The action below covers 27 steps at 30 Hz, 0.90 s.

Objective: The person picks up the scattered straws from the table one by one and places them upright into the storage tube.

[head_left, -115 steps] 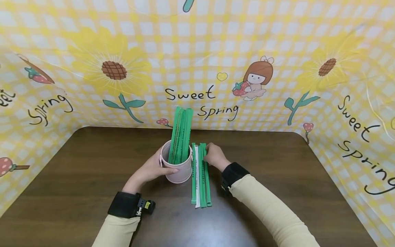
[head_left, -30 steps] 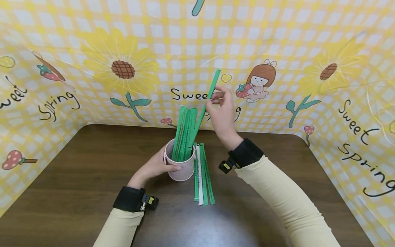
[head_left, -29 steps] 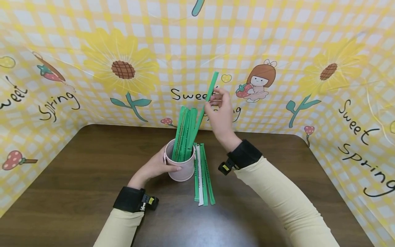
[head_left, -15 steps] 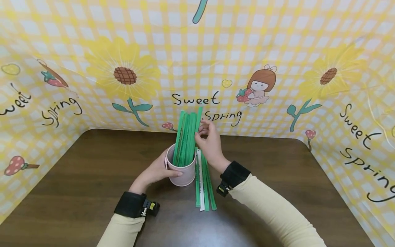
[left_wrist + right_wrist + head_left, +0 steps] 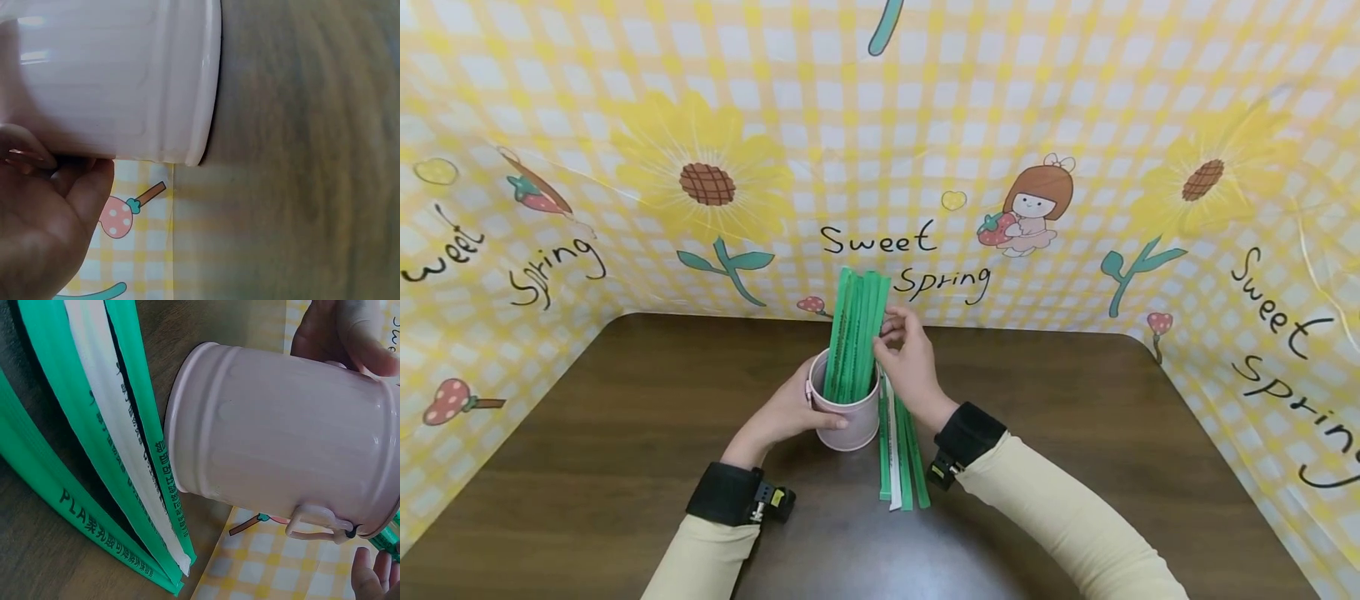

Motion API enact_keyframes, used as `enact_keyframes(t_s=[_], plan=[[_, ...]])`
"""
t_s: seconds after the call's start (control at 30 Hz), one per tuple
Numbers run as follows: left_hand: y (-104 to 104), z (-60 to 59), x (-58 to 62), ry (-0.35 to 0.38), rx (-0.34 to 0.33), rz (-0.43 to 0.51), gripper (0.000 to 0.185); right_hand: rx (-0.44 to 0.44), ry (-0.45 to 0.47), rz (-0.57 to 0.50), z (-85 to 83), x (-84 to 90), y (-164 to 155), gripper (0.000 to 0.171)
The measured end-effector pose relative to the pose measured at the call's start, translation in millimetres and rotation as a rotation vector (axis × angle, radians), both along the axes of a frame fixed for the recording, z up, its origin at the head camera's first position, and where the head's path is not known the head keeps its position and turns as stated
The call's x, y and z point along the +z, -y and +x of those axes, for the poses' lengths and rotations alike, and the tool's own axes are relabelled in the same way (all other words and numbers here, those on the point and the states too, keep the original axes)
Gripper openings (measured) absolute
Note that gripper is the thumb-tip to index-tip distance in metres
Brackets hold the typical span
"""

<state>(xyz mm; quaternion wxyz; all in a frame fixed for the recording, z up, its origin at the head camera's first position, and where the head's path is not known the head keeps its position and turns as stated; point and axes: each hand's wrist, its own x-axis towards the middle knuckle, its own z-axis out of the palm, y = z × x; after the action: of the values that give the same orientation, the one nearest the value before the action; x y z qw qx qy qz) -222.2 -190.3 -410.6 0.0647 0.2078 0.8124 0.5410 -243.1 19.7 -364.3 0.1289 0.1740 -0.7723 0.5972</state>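
Bare table (image 5: pixel 1075 467) lies open on both sides. Left hand (image 5: pixel 786 408) grips pink cup (image 5: pixel 848 417); right hand (image 5: pixel 908 358) pinches its upright green sticks (image 5: pixel 856 333).

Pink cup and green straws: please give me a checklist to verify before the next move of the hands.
1. Left hand grips the pink cup: ok.
2. Cup stands upright on the table: ok.
3. Green straws in the cup stand upright together: ok.
4. Right hand is at the upper part of those straws: ok; whether it pinches one, cannot tell.
5. Straws on the table lie side by side beside the cup: ok.
6. Room left inside the cup: cannot tell.
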Motion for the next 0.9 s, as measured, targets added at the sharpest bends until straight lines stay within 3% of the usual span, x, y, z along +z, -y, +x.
enact_keyframes(t_s=[0.1,0.37,0.6,0.73,0.9], plan=[[-3,-2.7,1.7,-0.028,0.019,-0.005,0.111,0.006,0.008,0.016,-2.3,2.8,0,0.042],[-6,-1.3,4.2,0.002,0.084,-0.044,0.108,0.02,0.051,0.04,-3.4,6.4,-6,0.049],[-7,0.4,1.1,0.013,0.122,-0.071,0.108,-0.009,0.096,0.113,-3.3,-6.7,-25,0.038],[-7,0.2,0.6,0.0,0.095,-0.048,0.107,-0.029,0.189,0.225,-10.6,-16.1,-35,0.031],[-7,-0.8,-0.3,-0.011,0.076,-0.028,0.107,0.031,0.398,0.386,-21.6,-31.4,-44,0.034]])
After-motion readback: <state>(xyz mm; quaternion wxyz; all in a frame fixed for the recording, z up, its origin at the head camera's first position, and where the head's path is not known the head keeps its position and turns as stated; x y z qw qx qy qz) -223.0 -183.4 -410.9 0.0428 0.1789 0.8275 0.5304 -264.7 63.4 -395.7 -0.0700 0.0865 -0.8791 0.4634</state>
